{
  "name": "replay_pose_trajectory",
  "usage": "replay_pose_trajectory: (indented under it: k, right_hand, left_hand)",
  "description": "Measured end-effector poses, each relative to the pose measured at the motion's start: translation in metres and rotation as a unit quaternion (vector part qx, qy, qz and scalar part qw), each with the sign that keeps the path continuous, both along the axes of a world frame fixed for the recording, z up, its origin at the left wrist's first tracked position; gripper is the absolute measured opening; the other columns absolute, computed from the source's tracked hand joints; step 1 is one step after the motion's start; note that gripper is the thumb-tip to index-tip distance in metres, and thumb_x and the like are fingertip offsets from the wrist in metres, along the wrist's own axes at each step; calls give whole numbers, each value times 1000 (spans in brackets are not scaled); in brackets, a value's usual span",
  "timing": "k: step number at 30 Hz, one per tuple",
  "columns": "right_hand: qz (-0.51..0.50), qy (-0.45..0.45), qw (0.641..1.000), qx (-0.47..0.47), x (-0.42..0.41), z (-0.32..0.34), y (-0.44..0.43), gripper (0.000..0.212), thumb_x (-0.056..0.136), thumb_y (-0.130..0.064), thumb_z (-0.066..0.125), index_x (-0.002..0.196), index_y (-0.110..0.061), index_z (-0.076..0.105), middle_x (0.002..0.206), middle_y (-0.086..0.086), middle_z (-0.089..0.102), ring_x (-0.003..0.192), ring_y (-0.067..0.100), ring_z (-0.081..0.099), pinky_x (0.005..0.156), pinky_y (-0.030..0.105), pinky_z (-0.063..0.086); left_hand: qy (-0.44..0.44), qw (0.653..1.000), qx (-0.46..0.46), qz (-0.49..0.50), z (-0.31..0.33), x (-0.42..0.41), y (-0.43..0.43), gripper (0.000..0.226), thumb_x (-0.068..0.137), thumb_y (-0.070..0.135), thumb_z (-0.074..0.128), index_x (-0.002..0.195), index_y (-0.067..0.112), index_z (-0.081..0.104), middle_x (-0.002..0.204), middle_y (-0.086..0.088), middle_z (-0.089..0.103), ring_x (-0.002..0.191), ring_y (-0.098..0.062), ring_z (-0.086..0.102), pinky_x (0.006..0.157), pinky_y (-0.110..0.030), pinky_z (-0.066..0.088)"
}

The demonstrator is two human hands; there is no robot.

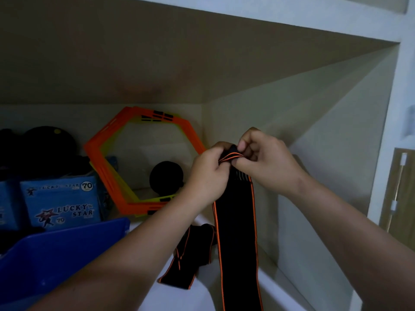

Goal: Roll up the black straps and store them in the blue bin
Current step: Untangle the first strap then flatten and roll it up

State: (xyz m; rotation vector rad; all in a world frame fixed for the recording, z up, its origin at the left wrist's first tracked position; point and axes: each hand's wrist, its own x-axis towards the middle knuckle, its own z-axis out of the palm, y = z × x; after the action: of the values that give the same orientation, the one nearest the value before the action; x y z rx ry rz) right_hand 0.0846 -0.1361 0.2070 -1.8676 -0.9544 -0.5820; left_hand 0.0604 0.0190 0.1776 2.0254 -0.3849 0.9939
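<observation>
At the far left, the blue bin [65,250] is set at the front of the shelf [179,297], close under the arms, so that a finished roll can be dropped in with a short reach; its walls look like smooth, hard plastic. Behind it, blue cardboard boxes [60,203] printed with "70" are stacked, and orange hexagonal frames [139,153], rigid and slotted, are leaned against the back wall. A dark round object [166,177] is seen through the frames; what it is cannot be told.

A 2nd black strap [190,257] lies loose and kinked on the shelf beside the bin, apparently left until the 1st is done.

The black strap [235,232] being worked is held up in front of the chest so that its long tail hangs straight and flat; it is a wide woven band, soft and probably elastic, edged with thin orange lines. The left hand [206,176] has its grip pinched on the top end, where the 1st tight turns are formed. The right hand [267,162] pinches the same end from the other side, thumb and fingertips pressed onto the small coil. Rolling is judged barely begun.
</observation>
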Motion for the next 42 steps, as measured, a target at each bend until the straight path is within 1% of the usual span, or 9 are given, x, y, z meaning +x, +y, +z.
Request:
replay_pose_trajectory:
  k: [6, 13, 16, 21, 25, 29, 33, 36, 42]
  right_hand:
    - [-22, -32, 999, 1, -5, 6, -4, 14, 81, -20, 79, 73, -17, 68, 56, -9, 66, 48, 1, 57, 51, 14, 43]
    - [-21, 0, 1000, 22, -18, 19, 4, 15, 86, -15, 72, 75, -9, 63, 52, 9, 64, 35, 9, 60, 36, 25, 48]
    - [-34, 0, 999, 17, -17, 23, 3, 13, 86, -14, 71, 76, -10, 63, 54, 10, 66, 37, 9, 61, 39, 24, 48]
    - [-67, 15, 997, 27, -9, 21, 3, 13, 85, -13, 69, 73, -9, 64, 55, 9, 66, 42, 14, 66, 39, 28, 53]
    - [-120, -3, 992, 44, 6, 30, -1, 15, 83, -14, 68, 68, -14, 64, 54, 5, 68, 42, 9, 67, 38, 15, 42]
    - [-153, -9, 987, 50, 18, 36, -2, 11, 84, -15, 67, 74, -10, 66, 57, 6, 69, 42, 7, 66, 39, 13, 42]
    - [-179, -27, 982, 50, 34, 29, 4, 12, 85, -19, 67, 76, -11, 64, 63, 3, 69, 53, 16, 69, 49, 21, 47]
    - [-205, -37, 978, 8, 56, 9, 16, 14, 88, -20, 65, 77, -11, 63, 66, 3, 68, 60, 20, 70, 55, 27, 54]
    - [-254, -25, 956, -144, 95, -50, 38, 16, 94, -23, 60, 90, -7, 62, 79, 11, 69, 66, 28, 62, 60, 29, 49]
  left_hand:
    - [48, 979, -172, -100, 3, 1, 4, 36, 77, 10, 55, 108, 13, 72, 97, -5, 75, 93, -20, 68, 83, -34, 50]
    - [301, 811, -332, -376, -27, -12, 17, 52, 62, 29, 68, 105, 1, 73, 97, -17, 74, 91, -33, 70, 101, -53, 48]
    - [284, 732, -310, -536, -43, -8, 6, 56, 69, 33, 65, 118, 7, 71, 113, -15, 72, 111, -37, 63, 114, -67, 24]
    - [290, 657, -337, -610, -65, -1, -9, 67, 73, 32, 63, 135, 11, 51, 110, -12, 57, 101, -30, 56, 108, -69, 19]
    - [344, 663, -356, -561, -100, -3, -10, 86, 72, 28, 65, 150, 3, 37, 113, -15, 60, 101, -31, 60, 106, -61, 25]
    - [396, 676, -323, -531, -154, -19, 0, 74, 76, 13, 56, 147, -4, 42, 122, -23, 62, 110, -38, 62, 111, -60, 29]
    - [449, 747, -350, -345, -181, -38, 5, 68, 65, -2, 65, 133, -4, 60, 130, -32, 63, 122, -46, 61, 111, -53, 44]
    - [471, 789, -335, -208, -196, -40, 5, 60, 53, 4, 71, 113, 5, 74, 105, -17, 77, 103, -33, 71, 91, -36, 56]
    - [430, 866, -215, -140, -210, -44, 18, 40, 68, -1, 76, 106, 14, 76, 102, -4, 80, 101, -18, 75, 92, -27, 56]
